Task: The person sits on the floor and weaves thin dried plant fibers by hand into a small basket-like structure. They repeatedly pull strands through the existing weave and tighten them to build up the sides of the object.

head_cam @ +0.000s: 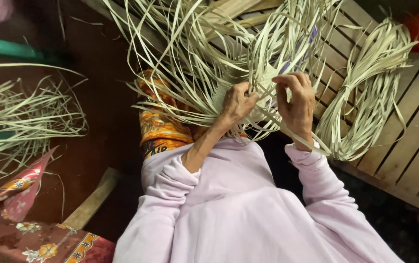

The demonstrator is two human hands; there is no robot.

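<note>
Between our fingers sits a small woven patch of pale flat leaf strips (263,85), and from it many long loose strips (190,44) spread out above and to both sides like a fan. Our left hand (236,103) is closed on the woven patch from its left side, the fingers curled together and the thumb pressing toward the strips. Our right hand (297,100) holds the same patch from the right; its fingers (292,80) are bent and close together, pinching some strips, and one long strip runs under this hand and down past the wrist. We cannot tell exactly how many strips each hand grips.

Just to the right of our right fingers lies a looped bundle of the same pale strips (365,92), resting on a wooden slatted floor (414,136). Below our left fingers, an orange patterned cloth (158,126) covers the knee, partly hidden by the strips. Both arms wear light pink sleeves (170,180), pushed up on the left forearm.

Far to the left of our left fingers, another loose heap of pale strips (24,112) lies on the dark floor, and near the lower left corner we see a red flowered cloth (29,238).
</note>
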